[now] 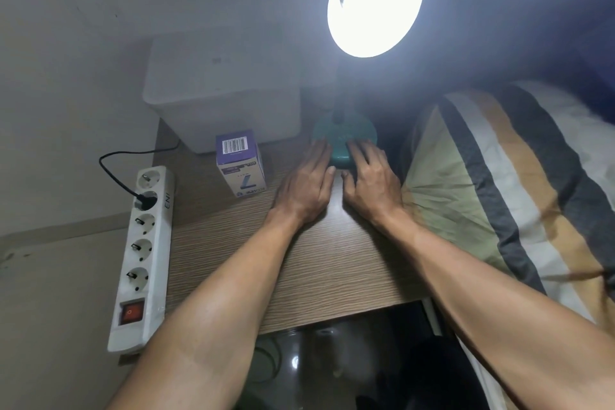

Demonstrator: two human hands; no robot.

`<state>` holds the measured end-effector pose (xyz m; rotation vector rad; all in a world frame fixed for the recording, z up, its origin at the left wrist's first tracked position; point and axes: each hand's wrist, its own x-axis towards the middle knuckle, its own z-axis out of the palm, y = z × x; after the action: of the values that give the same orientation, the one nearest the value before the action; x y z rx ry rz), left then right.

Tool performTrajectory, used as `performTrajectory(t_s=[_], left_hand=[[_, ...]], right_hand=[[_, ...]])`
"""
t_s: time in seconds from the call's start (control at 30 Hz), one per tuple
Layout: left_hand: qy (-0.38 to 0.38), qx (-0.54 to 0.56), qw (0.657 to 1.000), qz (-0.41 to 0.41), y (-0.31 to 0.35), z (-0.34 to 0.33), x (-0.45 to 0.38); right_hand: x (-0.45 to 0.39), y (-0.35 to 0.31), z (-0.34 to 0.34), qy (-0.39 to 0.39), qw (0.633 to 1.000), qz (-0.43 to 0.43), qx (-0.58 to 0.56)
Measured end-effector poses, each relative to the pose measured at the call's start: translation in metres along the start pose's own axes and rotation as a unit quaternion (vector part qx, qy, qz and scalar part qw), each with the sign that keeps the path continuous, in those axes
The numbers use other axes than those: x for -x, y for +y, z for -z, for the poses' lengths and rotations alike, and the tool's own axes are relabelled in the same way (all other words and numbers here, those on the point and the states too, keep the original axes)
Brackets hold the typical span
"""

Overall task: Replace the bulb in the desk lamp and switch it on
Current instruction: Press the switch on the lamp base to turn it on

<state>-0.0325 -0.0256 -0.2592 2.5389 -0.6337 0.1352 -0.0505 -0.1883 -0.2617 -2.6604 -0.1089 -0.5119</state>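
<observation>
The desk lamp is lit: its round shade (375, 0) glares white at the top, facing me, on a dark neck above a teal base (342, 135). My left hand (307, 181) lies flat on the table with its fingertips against the base's left front. My right hand (371, 176) rests fingers-down on the base's front right. Neither hand grips anything. A purple and white bulb box (240, 161) stands upright left of my hands. The bulb itself is lost in the glare.
A white power strip (141, 256) with a red switch lies along the wooden table's (299, 270) left edge, one black plug in it. A white lidded bin (223, 90) stands behind the box. A striped pillow (499, 183) presses against the table's right side.
</observation>
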Motion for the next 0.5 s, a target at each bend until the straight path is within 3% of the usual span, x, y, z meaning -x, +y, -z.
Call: performTrajectory(t_s=[0.33,0.5], left_hand=[[0.021,-0.004,1.000,-0.010,0.000,-0.005,0.005],[-0.030,-0.014,0.999,0.023,0.009,0.011,0.001]], right_hand=[[-0.001,0.001,-0.002,-0.014,1.000,-0.005,0.014],[-0.005,-0.007,0.003,-0.059,0.998,-0.027,0.027]])
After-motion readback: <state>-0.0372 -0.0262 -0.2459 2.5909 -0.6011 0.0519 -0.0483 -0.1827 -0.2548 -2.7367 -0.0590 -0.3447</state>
